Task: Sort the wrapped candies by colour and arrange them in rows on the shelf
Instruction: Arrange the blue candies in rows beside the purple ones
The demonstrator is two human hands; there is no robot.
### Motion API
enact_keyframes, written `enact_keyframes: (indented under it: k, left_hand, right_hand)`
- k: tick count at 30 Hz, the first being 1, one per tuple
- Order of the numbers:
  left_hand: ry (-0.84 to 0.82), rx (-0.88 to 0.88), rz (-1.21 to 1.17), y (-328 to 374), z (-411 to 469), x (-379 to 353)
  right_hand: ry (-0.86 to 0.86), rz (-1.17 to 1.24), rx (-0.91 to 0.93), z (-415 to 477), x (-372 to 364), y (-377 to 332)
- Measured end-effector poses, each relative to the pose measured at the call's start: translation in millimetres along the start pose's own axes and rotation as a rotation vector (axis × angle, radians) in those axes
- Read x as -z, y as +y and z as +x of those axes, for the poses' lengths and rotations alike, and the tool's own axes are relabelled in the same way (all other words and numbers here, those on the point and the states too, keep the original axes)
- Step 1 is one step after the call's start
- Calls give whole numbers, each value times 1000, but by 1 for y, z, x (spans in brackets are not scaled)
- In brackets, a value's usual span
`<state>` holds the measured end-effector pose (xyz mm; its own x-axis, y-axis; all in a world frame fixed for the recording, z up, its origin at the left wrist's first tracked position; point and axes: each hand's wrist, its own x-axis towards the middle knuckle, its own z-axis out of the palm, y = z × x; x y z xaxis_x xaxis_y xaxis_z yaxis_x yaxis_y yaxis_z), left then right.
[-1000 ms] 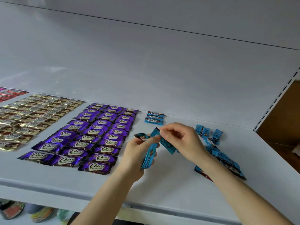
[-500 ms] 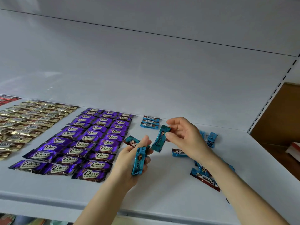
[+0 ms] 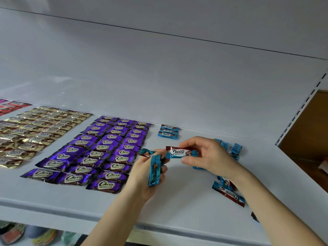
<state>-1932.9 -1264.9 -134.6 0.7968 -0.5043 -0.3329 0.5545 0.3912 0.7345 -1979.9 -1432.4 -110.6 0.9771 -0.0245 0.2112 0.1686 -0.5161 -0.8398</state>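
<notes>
Head: blue candy (image 3: pixel 179 152) in right hand (image 3: pixel 211 158)

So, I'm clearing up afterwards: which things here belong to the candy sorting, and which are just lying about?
Job: blue candies in left hand and right hand, loose blue pile, blue row, purple rows, gold rows, red candies, shelf.
Lying about: colourful things under the shelf.
</notes>
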Motion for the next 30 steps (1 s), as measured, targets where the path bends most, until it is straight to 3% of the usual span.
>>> enact_keyframes:
  k: [5, 15, 30]
  left_hand:
    - [43, 9, 17, 0, 1, 1]
    - [54, -16, 68, -3, -1, 3]
    - [45, -9, 83, -4, 0, 5]
  right_hand:
    - [92, -195, -72, 18, -3, 13]
    - [17, -616, -145, 58, -25, 40]
    - [-11, -717, -37, 80, -23, 54]
